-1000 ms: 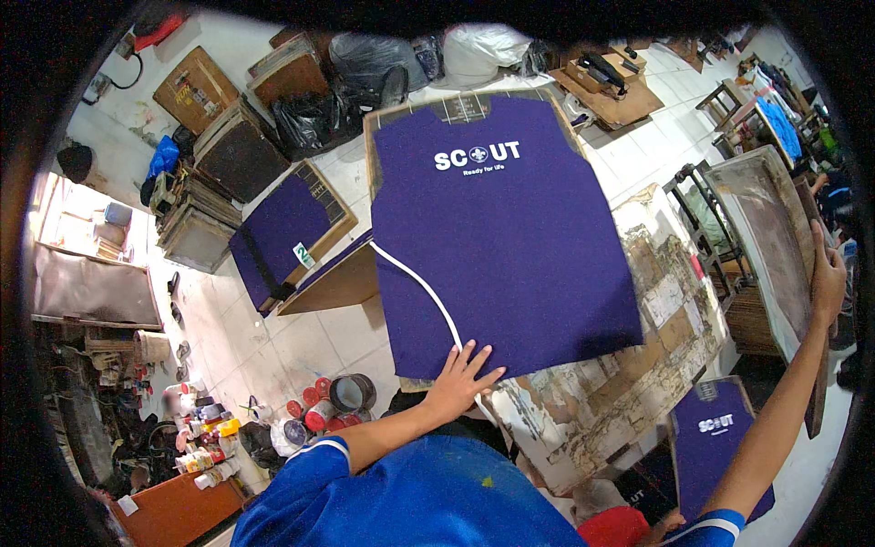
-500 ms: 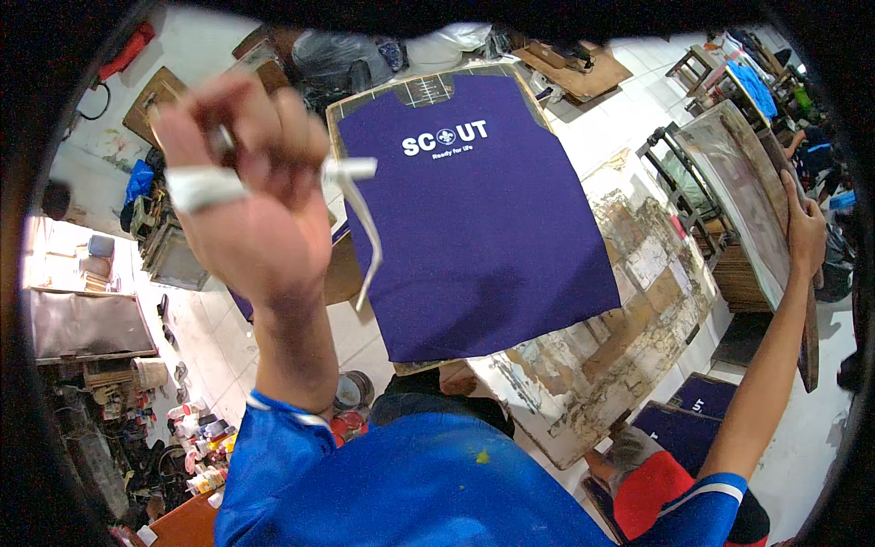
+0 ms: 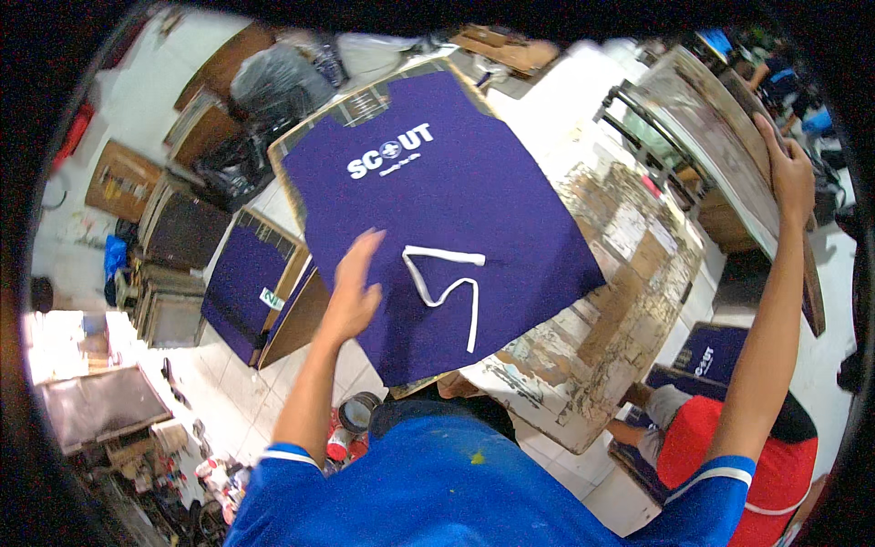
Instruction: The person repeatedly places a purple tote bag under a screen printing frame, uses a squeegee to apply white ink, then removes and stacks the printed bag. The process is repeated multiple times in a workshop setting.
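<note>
White strip point(image 3: 444, 284) lies loose now on the purple shirt point(image 3: 437, 210), bent into a rough hook shape near the hem end, well below the white print on the chest. Half a second ago I had it pinched up in front of my face, one end trailing down; a second ago it was flat on the cloth under my palm. So I peeled it off, lifted it, and it has now dropped back onto the shirt, no longer stuck in a straight line along the edge.

My left hand point(image 3: 354, 294) is open and empty, fingers spread and a bit blurred, hovering just beside the strip over the left edge of the shirt, not touching it as far as I can tell. I judge the strip is freed and the shirt is ready for whatever comes after the peel.

My right hand point(image 3: 789, 173) is where it was all along, up on the edge of the big wooden frame point(image 3: 729, 118) at the right, fingers curled over its rim, holding it raised clear of the shirt.

Shirt sits flat on a board on the worn, paint-crusted counter point(image 3: 620, 301). Further left, on the tiled floor point(image 3: 237, 401), another purple shirt on a board point(image 3: 244, 281) leans by stacked frames. A person in a red top point(image 3: 720, 438) sits low at the right
</note>
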The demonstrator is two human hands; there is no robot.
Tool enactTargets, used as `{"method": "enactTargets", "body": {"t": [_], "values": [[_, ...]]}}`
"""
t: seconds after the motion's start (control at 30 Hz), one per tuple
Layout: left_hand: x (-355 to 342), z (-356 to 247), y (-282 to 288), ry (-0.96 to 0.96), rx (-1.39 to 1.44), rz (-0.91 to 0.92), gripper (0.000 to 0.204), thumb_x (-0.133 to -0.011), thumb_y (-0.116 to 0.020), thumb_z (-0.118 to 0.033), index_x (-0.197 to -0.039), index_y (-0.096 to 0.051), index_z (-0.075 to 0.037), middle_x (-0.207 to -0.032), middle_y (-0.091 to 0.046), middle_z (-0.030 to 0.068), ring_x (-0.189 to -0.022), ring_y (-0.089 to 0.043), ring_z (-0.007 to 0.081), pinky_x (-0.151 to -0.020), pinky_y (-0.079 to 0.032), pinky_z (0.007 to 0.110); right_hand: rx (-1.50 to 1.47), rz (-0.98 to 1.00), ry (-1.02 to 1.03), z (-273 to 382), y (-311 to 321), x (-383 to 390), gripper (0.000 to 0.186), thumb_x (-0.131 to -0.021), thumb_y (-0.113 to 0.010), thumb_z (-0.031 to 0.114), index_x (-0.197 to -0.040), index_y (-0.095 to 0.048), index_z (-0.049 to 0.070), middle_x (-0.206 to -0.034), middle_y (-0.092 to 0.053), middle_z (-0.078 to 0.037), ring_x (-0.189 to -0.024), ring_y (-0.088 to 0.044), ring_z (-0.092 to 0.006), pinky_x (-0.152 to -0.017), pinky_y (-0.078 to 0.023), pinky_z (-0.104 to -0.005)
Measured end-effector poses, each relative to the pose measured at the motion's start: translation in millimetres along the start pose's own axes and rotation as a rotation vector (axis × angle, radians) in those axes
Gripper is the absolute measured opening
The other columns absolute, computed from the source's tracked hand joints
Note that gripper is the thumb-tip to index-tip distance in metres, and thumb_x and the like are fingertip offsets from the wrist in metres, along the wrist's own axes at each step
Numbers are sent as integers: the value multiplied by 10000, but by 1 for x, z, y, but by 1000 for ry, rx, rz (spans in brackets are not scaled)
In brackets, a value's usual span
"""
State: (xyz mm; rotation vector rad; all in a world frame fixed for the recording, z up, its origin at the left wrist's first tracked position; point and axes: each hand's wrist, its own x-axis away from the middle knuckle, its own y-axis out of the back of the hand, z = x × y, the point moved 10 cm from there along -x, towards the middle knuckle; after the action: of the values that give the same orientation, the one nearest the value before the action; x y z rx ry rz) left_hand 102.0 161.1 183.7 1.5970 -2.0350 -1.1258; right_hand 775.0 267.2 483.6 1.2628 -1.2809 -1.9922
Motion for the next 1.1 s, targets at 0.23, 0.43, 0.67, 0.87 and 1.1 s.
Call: {"method": "enactTargets", "body": {"t": [0.23, 0.43, 0.67, 0.87, 1.1], "values": [[229, 192, -117, 1174, 232, -633, 637, -1101, -501, -473, -1092, -705, 131, -1002, -750, 262, -917, -696, 408, -859, -521, 492, -37, -43, 58, 2, 6, -3, 885, -797, -594, 901, -1043, -795, 75, -950, -753, -176, -911, -718, -334, -891, -527, -423], [201, 189, -31, 917, -119, -701, 660, -1147, -424, -422, -998, -703, 158, -900, -743, 253, -813, -674, 335, -774, -520, 485, 51, -184, 71, 4, 16, -3, 631, -882, -628, 665, -1220, -771, 152, -1233, -731, -243, -1187, -685, -442, -1030, -528, -505], [155, 200, 114, 526, -300, -538, 669, -1151, -440, -438, -783, -617, 92, -685, -632, 132, -637, -485, 230, -625, -418, 439, -71, -195, 30, 28, 36, 36, 900, -715, -678, 896, -781, -745, 1, -860, -759, -248, -846, -750, -388, -787, -549, -503], [72, 192, 35, 397, -159, -294, 621, -1142, -492, -401, -728, -543, 59, -619, -509, 77, -618, -406, 172, -584, -353, 424, -111, -142, -6, 25, 32, 41, 954, -655, -690, 930, -938, -822, 28, -984, -781, -258, -924, -769, -389, -818, -581, -483], [4, 132, -129, 300, -201, 35, 579, -1106, -517, -433, -907, -668, 89, -867, -681, 306, -832, -701, 429, -777, -501, 538, -156, -136, -27, 20, 28, 41, 891, -666, -715, 903, -863, -816, 40, -922, -788, -221, -862, -768, -359, -774, -580, -460]]}}
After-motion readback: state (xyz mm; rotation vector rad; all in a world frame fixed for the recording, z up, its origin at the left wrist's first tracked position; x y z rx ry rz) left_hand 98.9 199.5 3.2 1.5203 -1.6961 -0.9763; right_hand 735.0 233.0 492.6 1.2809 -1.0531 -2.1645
